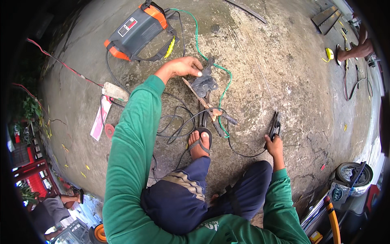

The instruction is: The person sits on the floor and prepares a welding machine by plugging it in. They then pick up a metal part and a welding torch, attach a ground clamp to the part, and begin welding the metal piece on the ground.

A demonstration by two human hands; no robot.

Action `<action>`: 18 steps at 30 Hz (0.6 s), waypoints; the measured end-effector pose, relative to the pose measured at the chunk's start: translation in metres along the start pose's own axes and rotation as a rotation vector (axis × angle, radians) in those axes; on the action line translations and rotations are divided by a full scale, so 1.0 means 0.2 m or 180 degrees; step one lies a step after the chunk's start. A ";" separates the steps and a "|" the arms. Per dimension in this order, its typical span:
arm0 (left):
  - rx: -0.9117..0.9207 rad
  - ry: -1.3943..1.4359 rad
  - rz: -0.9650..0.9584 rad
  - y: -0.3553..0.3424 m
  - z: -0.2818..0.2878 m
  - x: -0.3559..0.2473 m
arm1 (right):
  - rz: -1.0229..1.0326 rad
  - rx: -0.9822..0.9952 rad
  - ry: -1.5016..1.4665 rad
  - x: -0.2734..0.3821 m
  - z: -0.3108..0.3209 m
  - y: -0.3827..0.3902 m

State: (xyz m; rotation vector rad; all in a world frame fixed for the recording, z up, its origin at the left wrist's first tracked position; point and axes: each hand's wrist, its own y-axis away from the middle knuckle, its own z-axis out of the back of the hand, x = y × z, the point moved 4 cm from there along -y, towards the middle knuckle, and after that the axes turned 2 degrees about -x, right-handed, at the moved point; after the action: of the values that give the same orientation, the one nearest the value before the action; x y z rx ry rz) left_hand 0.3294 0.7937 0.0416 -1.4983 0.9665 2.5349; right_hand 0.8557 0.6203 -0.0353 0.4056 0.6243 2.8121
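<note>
My left hand reaches across to a dark metal bracket with holes in it, its bent fingers closed on the upper edge. The fingertips are partly hidden. Under and beside the bracket lie a wooden stick and dark metal bars or pipes, crossed near my sandalled foot. Farther right, my right hand is wrapped round a black welding electrode holder. A thin welding rod juts from its jaws, pointing away and slightly left, apart from the bracket.
A grey and orange welding machine stands at far left. A green wire and black cables run over the concrete. A grinder-like tool lies left. Another person's foot and a tape measure are far right; a wheel stands near right.
</note>
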 end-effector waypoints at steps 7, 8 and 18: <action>-0.0035 -0.0352 -0.0005 0.01 0.00 -0.07 | 0.0292 0.0287 0.0473 0.24 0.22 0.14; -0.0084 -0.0340 -0.0086 -0.01 -0.01 -0.10 | 0.0370 0.0275 0.0422 0.24 0.22 0.13; -0.0054 0.0029 -0.0032 0.02 -0.01 -0.03 | 0.0996 -0.0105 -0.0272 0.37 0.14 0.15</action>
State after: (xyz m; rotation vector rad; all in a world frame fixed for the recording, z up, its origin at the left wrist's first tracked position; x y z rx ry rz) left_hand 0.3321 0.7908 0.0479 -1.5167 0.9385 2.5381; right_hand 0.7896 0.6245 0.0184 0.6659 0.5360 3.0724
